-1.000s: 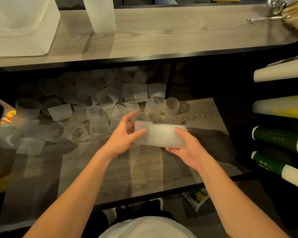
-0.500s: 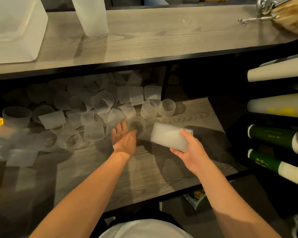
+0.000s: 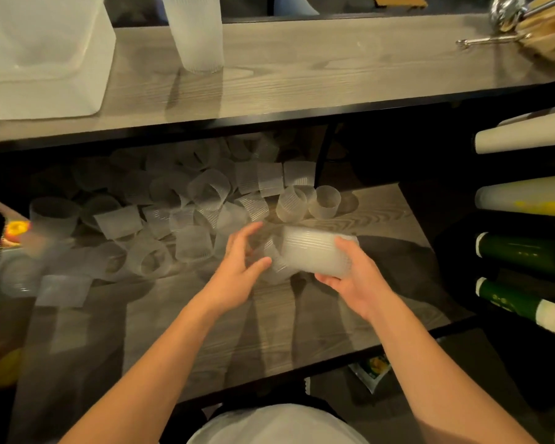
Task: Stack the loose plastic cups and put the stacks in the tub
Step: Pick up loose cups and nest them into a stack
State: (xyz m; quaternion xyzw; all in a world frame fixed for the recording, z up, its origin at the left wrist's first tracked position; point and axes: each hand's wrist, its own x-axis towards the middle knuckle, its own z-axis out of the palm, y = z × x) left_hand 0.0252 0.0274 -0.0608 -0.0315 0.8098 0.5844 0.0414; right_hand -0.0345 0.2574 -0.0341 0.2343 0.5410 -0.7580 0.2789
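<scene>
Lower shelf [image 3: 269, 331]: front half bare wood, open to reach from the front edge. Back and left blocked by loose cups [image 3: 189, 219], lying and standing, many touching. Overhead, the table [image 3: 302, 75] edge overhung the cups' rear rows and limited height. Right side hemmed by rolls [image 3: 526, 254] on a rack. Both hands occupied mid-shelf, just before the cups.

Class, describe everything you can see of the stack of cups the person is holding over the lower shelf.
The stack of cups is frosted, translucent ribbed plastic, several cups nested into one short column. It lies roughly on its side above the lower shelf, tilted a little. The right hand grips it from below and behind, thumb on top. The left hand brings another cup to its left end; how far that cup is seated is unclear.
</scene>
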